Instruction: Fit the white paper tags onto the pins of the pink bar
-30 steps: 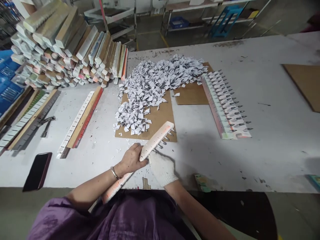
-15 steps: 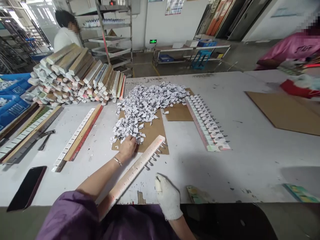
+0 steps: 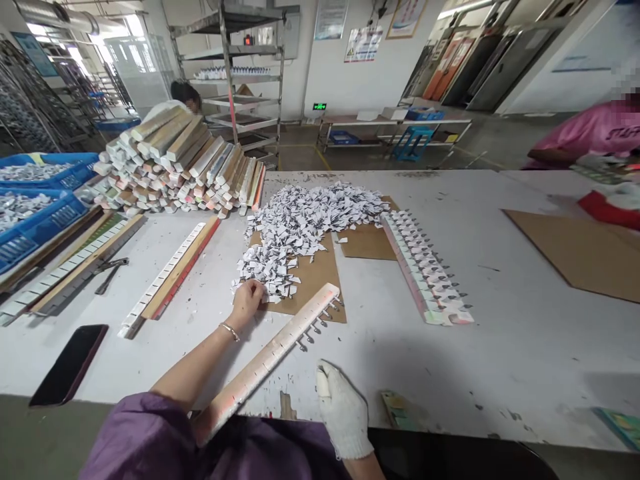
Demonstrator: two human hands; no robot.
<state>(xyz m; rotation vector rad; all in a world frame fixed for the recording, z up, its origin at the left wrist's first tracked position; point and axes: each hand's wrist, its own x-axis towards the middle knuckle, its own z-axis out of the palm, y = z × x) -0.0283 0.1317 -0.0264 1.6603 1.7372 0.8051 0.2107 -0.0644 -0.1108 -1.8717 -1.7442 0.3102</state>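
My bare left hand point(image 3: 248, 300) is at the near edge of a heap of small white pieces point(image 3: 313, 217), its fingers curled together; what they pinch, if anything, is hidden. The heap lies on brown cardboard point(image 3: 320, 270). My right hand point(image 3: 344, 408), in a white knitted glove, is closed near the table's front edge, and its contents cannot be made out. Between my hands a slotted wooden strip point(image 3: 273, 357) slants up from my lap, with several small metal pieces point(image 3: 316, 325) sticking out of its far right side.
Another strip point(image 3: 425, 267), filled with white pieces and metal points, lies to the right. Leftward are slotted strips point(image 3: 173, 277), pliers point(image 3: 113, 272), a phone point(image 3: 70, 365), blue crates point(image 3: 55, 213) and stacked wooden bars point(image 3: 180, 167). A co-worker in pink point(image 3: 585, 133) sits at far right.
The view has tilted upward, so everything sits lower in the picture. My left hand has shifted slightly left along the heap's near edge. My right hand stays closed by the strip.
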